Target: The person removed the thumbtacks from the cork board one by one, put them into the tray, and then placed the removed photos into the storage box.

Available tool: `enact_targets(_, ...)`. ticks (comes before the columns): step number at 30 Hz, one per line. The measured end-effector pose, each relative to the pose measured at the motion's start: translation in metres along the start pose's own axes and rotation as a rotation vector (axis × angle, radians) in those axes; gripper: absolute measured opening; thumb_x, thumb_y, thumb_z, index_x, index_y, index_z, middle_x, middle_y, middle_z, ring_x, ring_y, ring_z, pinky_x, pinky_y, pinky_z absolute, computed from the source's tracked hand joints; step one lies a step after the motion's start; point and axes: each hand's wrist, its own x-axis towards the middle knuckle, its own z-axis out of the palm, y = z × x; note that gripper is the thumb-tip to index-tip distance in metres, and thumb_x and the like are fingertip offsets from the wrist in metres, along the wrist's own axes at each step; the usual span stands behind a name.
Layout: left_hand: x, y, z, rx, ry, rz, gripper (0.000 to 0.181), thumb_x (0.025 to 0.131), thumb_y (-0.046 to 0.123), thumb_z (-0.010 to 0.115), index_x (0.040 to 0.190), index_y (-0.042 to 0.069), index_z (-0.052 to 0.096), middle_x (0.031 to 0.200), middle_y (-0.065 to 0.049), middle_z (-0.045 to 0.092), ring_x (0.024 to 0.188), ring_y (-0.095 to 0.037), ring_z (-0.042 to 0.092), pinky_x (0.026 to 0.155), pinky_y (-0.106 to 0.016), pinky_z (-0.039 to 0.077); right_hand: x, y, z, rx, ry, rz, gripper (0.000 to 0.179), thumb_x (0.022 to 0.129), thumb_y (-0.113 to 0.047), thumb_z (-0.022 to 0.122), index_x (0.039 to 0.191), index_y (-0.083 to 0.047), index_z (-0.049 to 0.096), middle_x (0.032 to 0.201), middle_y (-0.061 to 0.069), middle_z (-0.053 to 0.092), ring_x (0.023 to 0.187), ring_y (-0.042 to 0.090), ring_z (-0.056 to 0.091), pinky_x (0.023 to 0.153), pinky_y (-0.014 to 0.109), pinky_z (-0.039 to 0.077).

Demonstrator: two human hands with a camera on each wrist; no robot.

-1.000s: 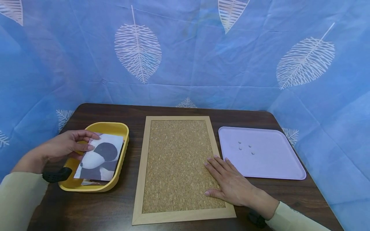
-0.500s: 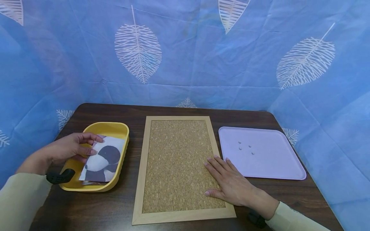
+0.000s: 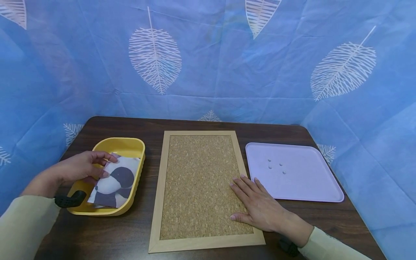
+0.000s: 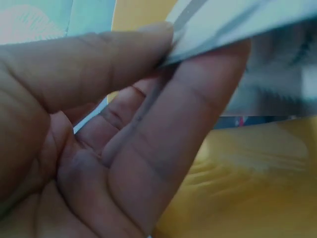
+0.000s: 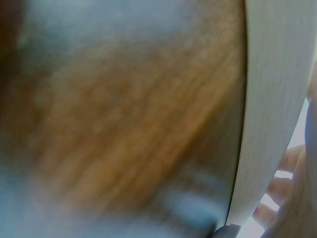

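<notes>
Over the yellow bin point(image 3: 121, 142) on the left, my left hand point(image 3: 81, 167) pinches the left edge of a picture card point(image 3: 121, 177). The card shows a white and dark grey plush animal. In the left wrist view, thumb and a finger meet on the card's edge point(image 4: 218, 37), and a darker picture point(image 4: 277, 74) lies beneath it. My right hand point(image 3: 260, 211) rests flat, fingers spread, on the lower right side of the wood-framed cork board point(image 3: 198, 180). The right wrist view shows the frame's side point(image 5: 272, 99) and part of that hand's fingers.
To the right of the board lies a lilac tray point(image 3: 305, 177) with several small round silvery pieces point(image 3: 281, 164) on it. Everything stands on a dark wooden table point(image 3: 195, 124). Blue leaf-patterned cloth point(image 3: 221, 65) hangs behind and at both sides.
My left hand has moved slightly right and down with the picture card, which now sits lower in the bin. The right hand has stayed still on the board.
</notes>
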Motion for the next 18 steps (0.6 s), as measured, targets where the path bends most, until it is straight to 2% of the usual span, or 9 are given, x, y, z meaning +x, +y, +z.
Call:
enact_targets(5, 0.001, 0.004, 0.001, 0.073, 0.031, -0.047, 0.062, 0.095, 0.008, 0.076, 0.15, 0.001, 0.048, 0.13, -0.021, 0.053, 0.102, -0.03, 0.061, 0.087, -0.044, 0.065, 0.001, 0.0, -0.001, -0.001, -0.001, 0.002, 0.093, 0.099, -0.075, 0.049, 0.165, -0.01, 0.036, 0.172, 0.014, 0.033, 0.161, 0.039, 0.025, 0.125, 0.068, 0.024)
enact_targets(9, 0.0, 0.008, 0.001, 0.174, 0.049, -0.071, 0.058, 0.096, 0.006, 0.074, 0.147, -0.005, 0.048, 0.129, -0.028, 0.055, 0.101, -0.03, 0.065, 0.086, -0.046, 0.065, 0.001, -0.001, -0.001, -0.004, -0.001, 0.002, 0.093, 0.099, -0.075, 0.049, 0.165, -0.01, 0.036, 0.172, 0.015, 0.033, 0.161, 0.039, 0.025, 0.126, 0.068, 0.023)
enact_targets(15, 0.0, 0.02, 0.008, 0.343, 0.136, -0.146, 0.052, 0.094, 0.005, 0.073, 0.137, -0.011, 0.049, 0.129, -0.038, 0.056, 0.098, -0.037, 0.069, 0.078, -0.047, 0.066, 0.002, 0.001, -0.003, -0.007, -0.005, -0.013, 0.093, 0.099, -0.076, 0.047, 0.165, -0.01, 0.037, 0.172, 0.016, 0.033, 0.16, 0.04, 0.025, 0.126, 0.068, 0.022)
enact_targets(18, -0.003, 0.031, 0.015, 0.462, 0.191, -0.146, 0.048, 0.096, 0.01, 0.072, 0.135, -0.011, 0.053, 0.124, -0.037, 0.059, 0.094, -0.036, 0.07, 0.074, -0.046, 0.066, 0.003, 0.003, -0.007, 0.006, -0.019, -0.018, 0.092, 0.099, -0.075, 0.048, 0.164, -0.009, 0.039, 0.171, 0.016, 0.034, 0.159, 0.041, 0.028, 0.126, 0.069, 0.022)
